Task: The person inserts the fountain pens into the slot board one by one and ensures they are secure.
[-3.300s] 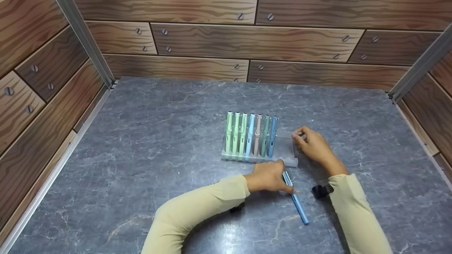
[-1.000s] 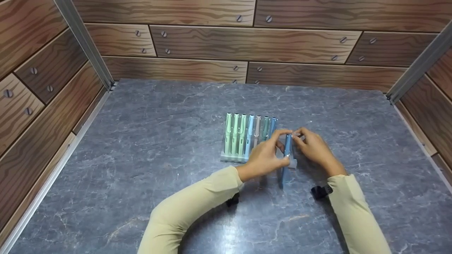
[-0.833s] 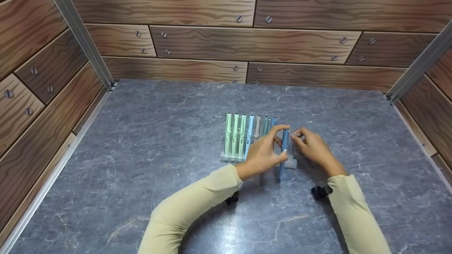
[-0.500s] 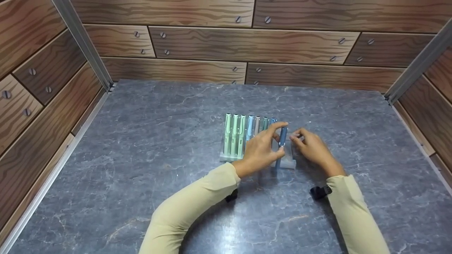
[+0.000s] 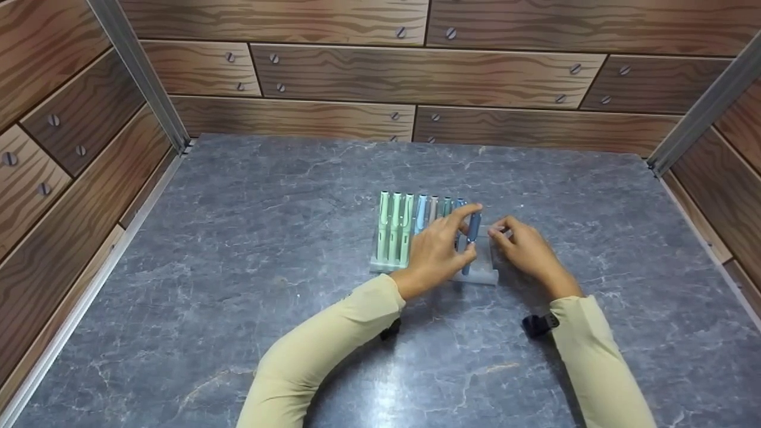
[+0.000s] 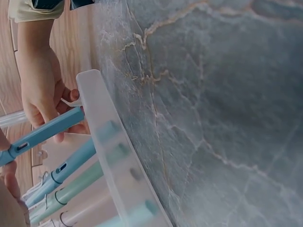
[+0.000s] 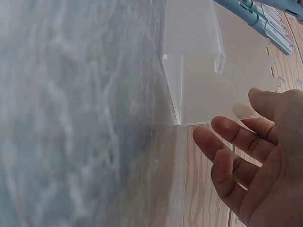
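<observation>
A clear plastic pen stand point(image 5: 483, 277) leans back on the table, holding a row of capped pens. Pale green pens point(image 5: 384, 229) fill its left side, then a sky-blue pen point(image 5: 421, 208), a greyish-pink pen, a dark green pen and a blue pen point(image 6: 66, 165). My left hand point(image 5: 437, 252) pinches another blue pen point(image 5: 474, 226) between thumb and fingers, tilted over the stand's right part. Its lower end point(image 6: 75, 114) is at the front trough; whether it touches cannot be told. My right hand point(image 5: 526, 246) pinches the stand's right edge point(image 7: 222, 101) between thumb and fingers.
Grey marble-patterned table point(image 5: 267, 238) surrounds the stand. Wood-patterned panels point(image 5: 333, 71) rise at the back and both sides, with metal corner posts point(image 5: 142, 77). A black wrist camera point(image 5: 540, 324) sits at the right sleeve.
My left hand picked up the blue pen from the table, raised it upright and carried it left over the stand, lowering its end to the trough. My right hand stays at the stand's edge.
</observation>
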{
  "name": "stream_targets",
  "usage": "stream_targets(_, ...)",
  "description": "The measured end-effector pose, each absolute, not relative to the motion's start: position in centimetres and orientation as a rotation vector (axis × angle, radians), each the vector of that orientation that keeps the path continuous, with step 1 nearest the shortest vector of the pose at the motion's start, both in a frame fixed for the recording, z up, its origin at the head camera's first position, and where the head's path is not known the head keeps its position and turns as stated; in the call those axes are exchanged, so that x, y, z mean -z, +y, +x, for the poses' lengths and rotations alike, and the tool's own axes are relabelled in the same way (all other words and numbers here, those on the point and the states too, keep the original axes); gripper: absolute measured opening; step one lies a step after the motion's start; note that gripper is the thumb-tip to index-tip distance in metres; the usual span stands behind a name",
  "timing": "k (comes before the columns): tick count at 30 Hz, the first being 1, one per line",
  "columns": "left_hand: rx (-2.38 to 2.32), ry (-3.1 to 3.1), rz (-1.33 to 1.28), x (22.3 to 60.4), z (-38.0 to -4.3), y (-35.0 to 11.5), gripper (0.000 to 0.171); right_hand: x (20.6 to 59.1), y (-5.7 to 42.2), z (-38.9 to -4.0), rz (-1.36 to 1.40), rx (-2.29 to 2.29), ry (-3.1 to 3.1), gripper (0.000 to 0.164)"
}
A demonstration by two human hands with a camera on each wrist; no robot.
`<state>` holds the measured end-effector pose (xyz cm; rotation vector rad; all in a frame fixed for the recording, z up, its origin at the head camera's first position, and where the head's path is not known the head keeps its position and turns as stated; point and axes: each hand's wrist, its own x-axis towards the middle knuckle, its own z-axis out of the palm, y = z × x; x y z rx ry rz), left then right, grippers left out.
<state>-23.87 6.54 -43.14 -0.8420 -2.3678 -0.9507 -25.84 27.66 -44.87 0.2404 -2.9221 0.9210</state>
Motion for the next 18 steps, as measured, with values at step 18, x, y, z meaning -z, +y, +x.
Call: stream_targets(18, 0.840, -2.387, -0.837, 43.59, -24.32, 6.62, 0.062, 44.87, 27.73, -25.76, 0.245, -0.927, -2.911, 0.026)
